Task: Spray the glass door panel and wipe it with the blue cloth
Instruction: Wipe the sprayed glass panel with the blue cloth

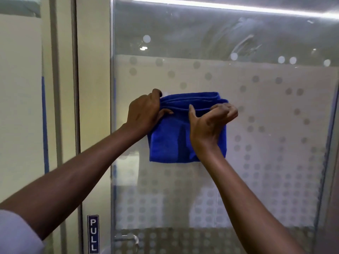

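Both hands, left [145, 110] and right [211, 121], pinch the folded cloth [170, 142] at its top corners against the glass [266, 125]; a slack pinch could drop it.

Cloth [168, 142]: bright blue, soft pile, folded into several layers whose edges showed as stacked ridges along the top.
Cloth pose: hung flat in front of the door panel, roughly square, top edge level; whether it touched the glass could not be told.
Cloth place: near the middle of the view, pinched at its upper corners at 10 and 2 o'clock.
Door panel [266, 125]: upright glass with a frosted band and grey dots, thicker toward 6 o'clock.
Panel state: clear strip at 12 o'clock showed smeared streaks and a reflected light bar.
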Action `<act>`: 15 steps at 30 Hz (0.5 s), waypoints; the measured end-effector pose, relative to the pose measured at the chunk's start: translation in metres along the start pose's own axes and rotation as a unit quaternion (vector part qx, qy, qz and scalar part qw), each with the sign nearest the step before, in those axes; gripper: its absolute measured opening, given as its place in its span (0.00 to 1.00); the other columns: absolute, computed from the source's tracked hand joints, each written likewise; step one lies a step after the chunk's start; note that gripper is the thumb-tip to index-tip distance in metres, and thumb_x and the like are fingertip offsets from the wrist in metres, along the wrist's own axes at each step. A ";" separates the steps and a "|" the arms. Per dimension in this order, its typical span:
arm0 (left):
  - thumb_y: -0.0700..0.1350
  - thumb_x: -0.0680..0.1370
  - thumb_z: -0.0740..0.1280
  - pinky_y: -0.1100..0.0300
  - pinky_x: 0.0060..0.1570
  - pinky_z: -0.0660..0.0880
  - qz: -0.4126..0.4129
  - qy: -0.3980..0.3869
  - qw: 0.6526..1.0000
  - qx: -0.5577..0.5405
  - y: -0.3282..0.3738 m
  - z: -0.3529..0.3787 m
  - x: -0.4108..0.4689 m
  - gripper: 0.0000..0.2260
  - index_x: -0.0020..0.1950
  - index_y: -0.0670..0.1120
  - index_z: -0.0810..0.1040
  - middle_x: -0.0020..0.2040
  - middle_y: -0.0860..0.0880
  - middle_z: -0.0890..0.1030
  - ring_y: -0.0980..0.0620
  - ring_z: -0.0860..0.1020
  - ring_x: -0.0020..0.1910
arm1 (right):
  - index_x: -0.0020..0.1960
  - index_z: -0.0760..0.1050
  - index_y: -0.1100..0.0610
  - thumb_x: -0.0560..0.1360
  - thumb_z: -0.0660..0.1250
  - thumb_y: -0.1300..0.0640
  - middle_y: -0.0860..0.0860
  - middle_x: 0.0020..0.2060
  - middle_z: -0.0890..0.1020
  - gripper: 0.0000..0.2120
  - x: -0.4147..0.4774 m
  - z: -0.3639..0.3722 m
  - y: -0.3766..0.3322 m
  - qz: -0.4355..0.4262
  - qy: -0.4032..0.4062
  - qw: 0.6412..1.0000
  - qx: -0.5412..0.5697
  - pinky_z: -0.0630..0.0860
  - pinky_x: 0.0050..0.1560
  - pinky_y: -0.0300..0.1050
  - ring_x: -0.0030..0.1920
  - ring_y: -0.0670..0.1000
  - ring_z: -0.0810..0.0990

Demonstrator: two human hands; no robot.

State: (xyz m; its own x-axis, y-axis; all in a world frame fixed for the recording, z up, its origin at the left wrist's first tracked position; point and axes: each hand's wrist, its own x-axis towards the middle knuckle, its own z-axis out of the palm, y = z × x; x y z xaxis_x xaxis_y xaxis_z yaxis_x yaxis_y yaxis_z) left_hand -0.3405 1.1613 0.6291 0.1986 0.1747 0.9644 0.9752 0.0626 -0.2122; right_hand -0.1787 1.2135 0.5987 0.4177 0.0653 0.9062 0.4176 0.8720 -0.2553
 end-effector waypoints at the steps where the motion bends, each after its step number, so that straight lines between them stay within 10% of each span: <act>1: 0.65 0.75 0.62 0.54 0.26 0.72 0.009 0.011 1.000 -0.001 -0.003 0.000 0.001 0.30 0.52 0.36 0.75 0.35 0.40 0.80 0.41 0.77 0.29 | 0.44 0.66 0.60 0.69 0.75 0.60 0.65 0.38 0.75 0.17 0.000 0.003 0.003 -0.052 0.006 0.998 -0.022 0.74 0.48 0.57 0.39 0.66 0.73; 4: 0.68 0.74 0.59 0.55 0.28 0.71 0.011 0.025 1.000 -0.007 -0.011 -0.002 0.005 0.33 0.53 0.36 0.75 0.35 0.40 0.80 0.42 0.77 0.29 | 0.34 0.73 0.64 0.72 0.72 0.59 0.61 0.29 0.77 0.13 -0.005 0.013 0.011 -0.124 -0.069 0.988 -0.067 0.75 0.50 0.71 0.37 0.63 0.78; 7: 0.63 0.74 0.66 0.55 0.31 0.72 -0.002 0.035 0.999 -0.009 -0.013 -0.003 0.007 0.29 0.53 0.36 0.76 0.37 0.39 0.81 0.41 0.79 0.32 | 0.52 0.78 0.65 0.74 0.67 0.48 0.62 0.44 0.81 0.20 -0.020 0.025 0.011 -0.114 -0.172 0.965 -0.163 0.53 0.66 0.78 0.59 0.68 0.75; 11: 0.60 0.72 0.72 0.50 0.39 0.74 -0.026 0.057 0.998 0.029 -0.012 -0.003 0.007 0.27 0.51 0.35 0.78 0.45 0.36 0.81 0.37 0.79 0.43 | 0.76 0.55 0.64 0.76 0.56 0.42 0.64 0.76 0.58 0.37 -0.040 0.041 0.002 -0.076 -0.261 0.934 -0.230 0.39 0.73 0.66 0.76 0.67 0.48; 15: 0.53 0.76 0.69 0.42 0.58 0.73 -0.039 0.053 0.997 0.035 -0.012 0.002 -0.010 0.23 0.59 0.34 0.73 0.60 0.32 0.77 0.31 0.75 0.59 | 0.78 0.44 0.57 0.75 0.46 0.33 0.60 0.78 0.46 0.40 -0.041 0.052 -0.005 -0.033 -0.281 0.930 -0.234 0.35 0.70 0.72 0.76 0.66 0.39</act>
State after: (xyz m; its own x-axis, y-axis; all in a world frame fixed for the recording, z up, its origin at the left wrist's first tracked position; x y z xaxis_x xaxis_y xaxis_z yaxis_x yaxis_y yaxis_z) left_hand -0.3541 1.1604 0.6215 0.1342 0.0624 0.9890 0.9797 0.1416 -0.1419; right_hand -0.2394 1.2314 0.5806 -0.0532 0.3775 0.9245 0.7879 0.5847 -0.1934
